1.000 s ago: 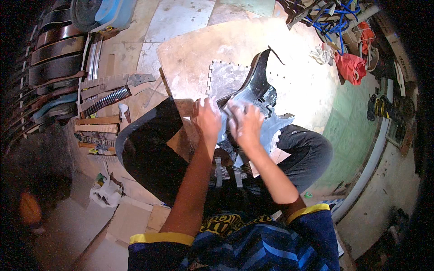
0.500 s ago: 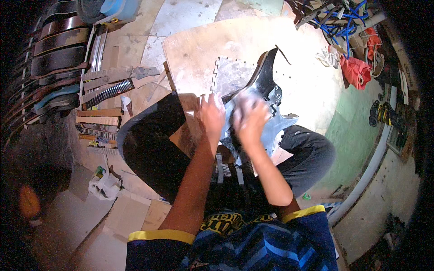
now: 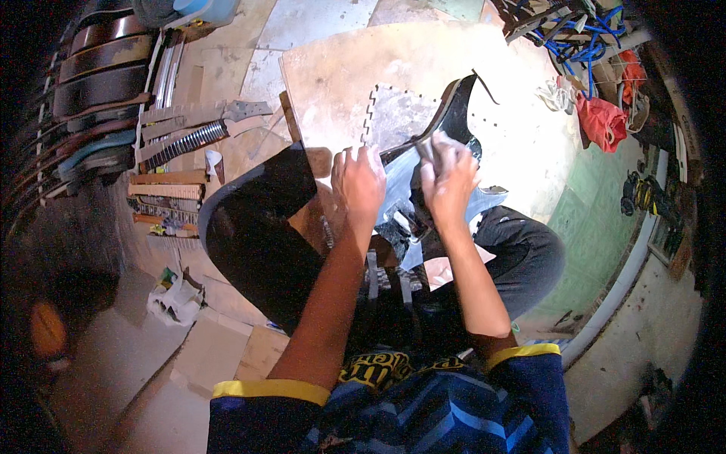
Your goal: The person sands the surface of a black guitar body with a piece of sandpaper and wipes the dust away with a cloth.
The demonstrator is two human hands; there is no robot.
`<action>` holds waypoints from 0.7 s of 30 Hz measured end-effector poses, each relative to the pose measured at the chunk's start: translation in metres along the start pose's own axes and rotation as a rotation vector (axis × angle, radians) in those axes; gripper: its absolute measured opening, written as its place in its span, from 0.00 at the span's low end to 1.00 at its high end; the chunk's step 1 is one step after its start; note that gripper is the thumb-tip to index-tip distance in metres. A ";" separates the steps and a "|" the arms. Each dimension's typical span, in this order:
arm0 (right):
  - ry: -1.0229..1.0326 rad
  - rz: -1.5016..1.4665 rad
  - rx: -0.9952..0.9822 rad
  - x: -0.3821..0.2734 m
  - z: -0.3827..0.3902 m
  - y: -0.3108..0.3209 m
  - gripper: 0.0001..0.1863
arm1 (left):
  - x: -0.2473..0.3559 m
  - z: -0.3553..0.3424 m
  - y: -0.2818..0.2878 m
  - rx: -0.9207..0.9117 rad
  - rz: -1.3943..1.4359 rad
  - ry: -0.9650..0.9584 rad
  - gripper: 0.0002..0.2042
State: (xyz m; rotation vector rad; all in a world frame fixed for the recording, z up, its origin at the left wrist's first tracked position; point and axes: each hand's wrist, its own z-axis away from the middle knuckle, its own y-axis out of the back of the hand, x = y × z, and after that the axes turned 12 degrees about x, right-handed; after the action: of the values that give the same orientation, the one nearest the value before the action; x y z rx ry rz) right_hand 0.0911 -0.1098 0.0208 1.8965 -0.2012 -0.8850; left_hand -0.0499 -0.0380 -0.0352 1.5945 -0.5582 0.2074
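Pale board (image 3: 333,76) below, black guitar body (image 3: 401,181) over its near edge! Left hand (image 3: 359,181) curls at the body's left rim, right hand (image 3: 451,178) bends over its face; whether either grips, can't tell. Light, even pressure looks wise.

I see both bare forearms (image 3: 325,295) reaching fwd; L hand (image 3: 358,181) back up, fingers bent; R hand (image 3: 451,178) near but apart, also back up, fingers curled, whitish approx. to the knuckles.
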 end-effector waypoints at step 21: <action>0.066 0.213 -0.055 -0.019 0.033 -0.006 0.30 | 0.004 -0.002 -0.004 0.043 -0.004 -0.009 0.13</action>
State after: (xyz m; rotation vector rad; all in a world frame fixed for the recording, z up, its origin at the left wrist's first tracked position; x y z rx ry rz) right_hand 0.0547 -0.1208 0.0175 1.8112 -0.3288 -0.6775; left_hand -0.0441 -0.0364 -0.0365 1.6386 -0.5612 0.2105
